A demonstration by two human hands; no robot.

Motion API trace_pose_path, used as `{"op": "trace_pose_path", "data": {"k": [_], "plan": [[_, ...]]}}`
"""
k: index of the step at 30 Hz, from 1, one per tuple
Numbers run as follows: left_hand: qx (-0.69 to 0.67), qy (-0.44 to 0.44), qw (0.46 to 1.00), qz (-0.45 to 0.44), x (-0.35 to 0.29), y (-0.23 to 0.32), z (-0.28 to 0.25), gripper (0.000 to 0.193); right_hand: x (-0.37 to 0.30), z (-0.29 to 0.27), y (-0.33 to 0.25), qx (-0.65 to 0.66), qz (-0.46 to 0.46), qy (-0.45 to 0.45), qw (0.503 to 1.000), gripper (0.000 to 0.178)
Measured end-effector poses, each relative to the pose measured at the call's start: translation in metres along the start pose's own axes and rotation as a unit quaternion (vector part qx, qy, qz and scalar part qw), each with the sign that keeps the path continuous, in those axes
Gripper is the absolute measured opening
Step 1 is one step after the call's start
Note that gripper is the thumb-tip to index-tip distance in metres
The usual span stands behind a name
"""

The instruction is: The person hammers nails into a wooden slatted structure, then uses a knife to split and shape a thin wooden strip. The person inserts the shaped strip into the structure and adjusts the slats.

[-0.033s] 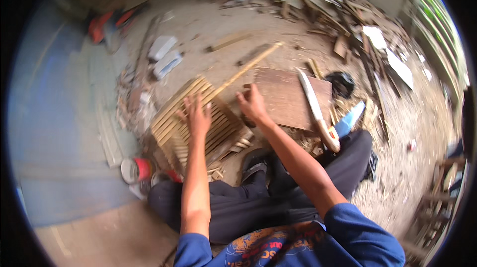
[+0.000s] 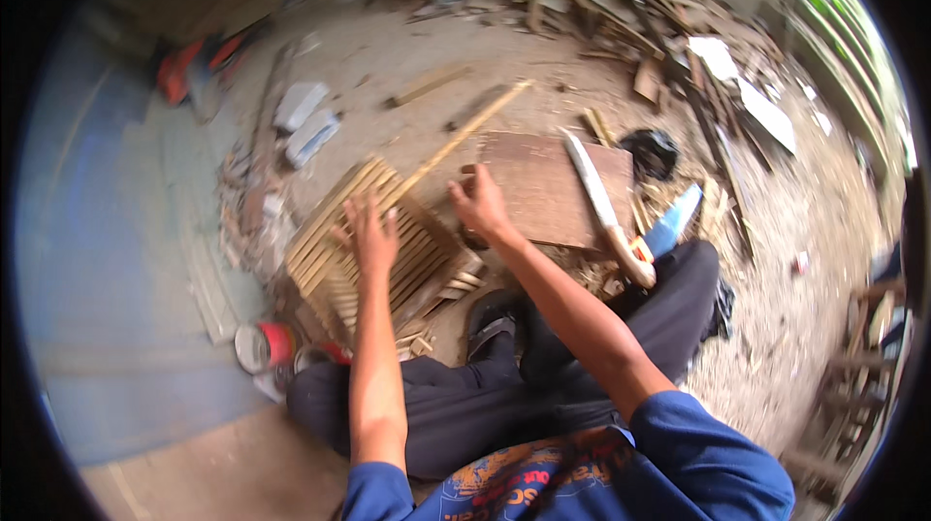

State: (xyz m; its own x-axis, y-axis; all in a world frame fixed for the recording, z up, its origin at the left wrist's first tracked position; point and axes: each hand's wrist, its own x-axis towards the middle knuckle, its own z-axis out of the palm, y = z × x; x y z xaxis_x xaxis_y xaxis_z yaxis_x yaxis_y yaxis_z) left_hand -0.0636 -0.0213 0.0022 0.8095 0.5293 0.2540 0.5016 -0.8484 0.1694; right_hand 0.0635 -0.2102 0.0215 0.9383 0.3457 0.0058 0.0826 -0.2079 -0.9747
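My left hand [image 2: 372, 238] rests with spread fingers on a box-like piece made of narrow wooden slats [image 2: 335, 220]. From beside its fingers a long thin wooden strip [image 2: 475, 125] slants away to the far right. My right hand [image 2: 479, 203] hovers between the slatted piece and a flat brown board [image 2: 533, 186], its fingers loosely bent, thumb apart, with nothing visible in them. Across the board's right side lies a machete [image 2: 593, 177] with a pale blade and wooden handle. A blue-bladed tool with an orange grip [image 2: 673, 222] is next to it, by my right knee.
A red can [image 2: 267, 346] stands left of my knee. Two pale blocks [image 2: 305, 120] and a short wooden bar [image 2: 432, 85] lie farther off. A black plastic bag [image 2: 650, 152] sits behind the board. Scrap wood [image 2: 669, 46] is heaped at the far right; an orange tool [image 2: 184, 70] lies far left.
The whole scene has shifted slightly left in the picture. Both hands keep nearly the same place over the slatted piece and beside the board.
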Motion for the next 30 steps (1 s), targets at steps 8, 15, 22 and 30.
{"op": "trace_pose_path", "data": {"k": [8,15,22,30], "plan": [[-0.025,0.022,0.998,0.046,0.012,0.070,-0.023,0.064,-0.021,-0.110,-0.020,0.075,-0.050,0.100,0.991,0.032],[-0.096,0.034,0.979,0.179,0.019,0.190,-0.039,0.056,-0.030,-0.257,0.016,0.150,-0.047,0.201,0.967,0.027],[-0.126,-0.005,0.958,0.259,0.005,0.251,-0.003,0.040,-0.070,-0.361,0.247,-0.221,0.270,0.173,0.921,0.044],[-0.133,-0.071,0.962,0.229,-0.005,0.240,0.014,0.038,-0.118,-0.304,0.321,-0.269,0.120,-0.078,0.953,0.030]]}}
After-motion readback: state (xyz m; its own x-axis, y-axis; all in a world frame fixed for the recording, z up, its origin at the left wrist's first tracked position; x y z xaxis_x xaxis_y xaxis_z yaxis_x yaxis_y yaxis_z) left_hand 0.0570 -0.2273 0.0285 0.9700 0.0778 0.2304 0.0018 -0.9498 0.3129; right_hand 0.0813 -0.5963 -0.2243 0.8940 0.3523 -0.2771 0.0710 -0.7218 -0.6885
